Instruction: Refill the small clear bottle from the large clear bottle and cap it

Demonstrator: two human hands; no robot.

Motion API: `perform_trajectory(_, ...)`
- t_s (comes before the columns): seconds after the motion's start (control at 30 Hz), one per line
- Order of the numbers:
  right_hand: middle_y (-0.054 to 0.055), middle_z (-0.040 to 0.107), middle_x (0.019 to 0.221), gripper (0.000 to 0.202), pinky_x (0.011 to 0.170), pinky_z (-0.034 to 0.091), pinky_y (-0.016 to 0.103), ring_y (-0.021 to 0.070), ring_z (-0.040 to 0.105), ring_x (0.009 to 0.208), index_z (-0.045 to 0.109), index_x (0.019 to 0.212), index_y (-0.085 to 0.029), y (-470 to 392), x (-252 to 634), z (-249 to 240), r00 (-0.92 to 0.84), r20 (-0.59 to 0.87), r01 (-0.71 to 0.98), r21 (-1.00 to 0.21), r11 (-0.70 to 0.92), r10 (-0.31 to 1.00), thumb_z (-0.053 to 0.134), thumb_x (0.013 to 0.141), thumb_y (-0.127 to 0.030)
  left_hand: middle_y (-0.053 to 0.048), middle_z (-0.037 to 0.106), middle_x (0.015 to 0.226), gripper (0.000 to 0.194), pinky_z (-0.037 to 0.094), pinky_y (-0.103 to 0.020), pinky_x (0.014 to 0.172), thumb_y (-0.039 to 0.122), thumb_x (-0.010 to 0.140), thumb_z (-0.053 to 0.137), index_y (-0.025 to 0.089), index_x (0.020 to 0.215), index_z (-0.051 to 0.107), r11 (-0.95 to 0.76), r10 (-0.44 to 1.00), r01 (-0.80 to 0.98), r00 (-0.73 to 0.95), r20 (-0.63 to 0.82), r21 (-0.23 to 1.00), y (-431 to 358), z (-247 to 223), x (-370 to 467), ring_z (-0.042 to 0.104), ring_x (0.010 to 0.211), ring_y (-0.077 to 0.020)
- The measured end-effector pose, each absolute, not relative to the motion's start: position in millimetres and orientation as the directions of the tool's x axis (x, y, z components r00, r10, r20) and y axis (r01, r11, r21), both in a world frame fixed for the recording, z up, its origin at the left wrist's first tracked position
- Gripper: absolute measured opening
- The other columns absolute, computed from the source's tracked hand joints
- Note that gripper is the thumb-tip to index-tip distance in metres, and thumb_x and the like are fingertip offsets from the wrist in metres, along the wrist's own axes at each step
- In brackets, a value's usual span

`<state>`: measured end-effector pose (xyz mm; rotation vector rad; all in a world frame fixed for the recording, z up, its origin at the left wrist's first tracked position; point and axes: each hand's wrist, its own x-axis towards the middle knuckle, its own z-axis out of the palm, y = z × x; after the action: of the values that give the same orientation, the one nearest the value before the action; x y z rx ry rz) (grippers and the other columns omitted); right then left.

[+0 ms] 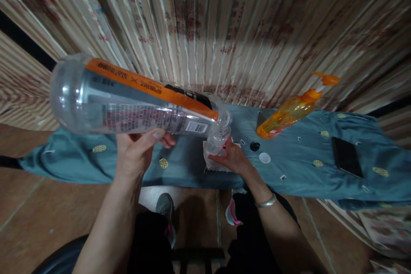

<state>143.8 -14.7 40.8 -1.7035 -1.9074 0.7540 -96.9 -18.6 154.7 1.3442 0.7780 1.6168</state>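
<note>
My left hand [138,147] is closed around the underside of a large clear plastic bottle [138,107] with an orange and grey label. The bottle lies tilted nearly sideways, its base at the left and its neck at the right. At that neck, my right hand [231,157] grips a small clear plastic bottle [215,143]. The two mouths meet or overlap; whether they touch I cannot tell. Under the small bottle lies a pale cloth [207,154] with a frilly edge. Any liquid passing between the bottles is not visible.
An orange pump bottle [285,115] stands on the teal cloth-covered board [186,171]. A black cap [254,146] and a white cap [265,158] lie right of my right hand. A dark phone-like slab [346,157] rests farther right. A pleated curtain [199,30] hangs behind.
</note>
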Motion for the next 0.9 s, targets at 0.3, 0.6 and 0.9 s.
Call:
perform_trajectory(0.3, 0.018, 0.069, 0.116, 0.074, 0.09, 0.052, 0.043, 0.0339, 0.068, 0.107, 0.041, 0.13, -0.013, -14.3, 143.2, 41.7, -0.129, -0.012, 0.745, -0.661, 0.089, 0.992, 0.079, 0.071, -0.04, -0.001, 0.063, 0.05, 0.032, 0.047, -0.017, 0.04, 0.035, 0.055, 0.086, 0.016, 0.055, 0.06, -0.163, 0.978, -0.476, -0.195, 0.077, 0.864, -16.1, 134.2, -104.6, 0.064, 0.046, -0.0141)
perform_trajectory(0.6, 0.014, 0.073, 0.106, 0.069, 0.08, 0.053, 0.039, 0.0315, 0.071, 0.098, 0.045, 0.123, -0.017, -11.5, 144.2, 35.8, -0.115, 0.018, 0.76, -0.642, 0.1, 0.993, 0.078, 0.07, -0.044, -0.005, 0.066, 0.064, 0.029, 0.046, -0.013, 0.041, 0.036, 0.096, 0.048, 0.012, 0.087, 0.062, 0.123, 0.889, -0.917, -0.068, -0.453, 0.379, -21.7, 111.8, -80.5, 0.058, 0.044, -0.0078)
perform_trajectory(0.9, 0.014, 0.072, 0.11, 0.074, 0.083, 0.052, 0.039, 0.031, 0.07, 0.1, 0.04, 0.13, -0.016, -12.0, 143.0, 37.0, -0.136, 0.04, 0.757, -0.641, 0.13, 0.99, 0.077, 0.071, -0.042, -0.018, 0.068, 0.097, 0.058, 0.043, -0.01, 0.04, 0.053, 0.098, 0.035, 0.004, 0.122, 0.055, 0.192, 0.893, -0.971, 0.114, -0.436, 0.14, -25.9, 77.6, -48.5, 0.052, 0.044, -0.0032)
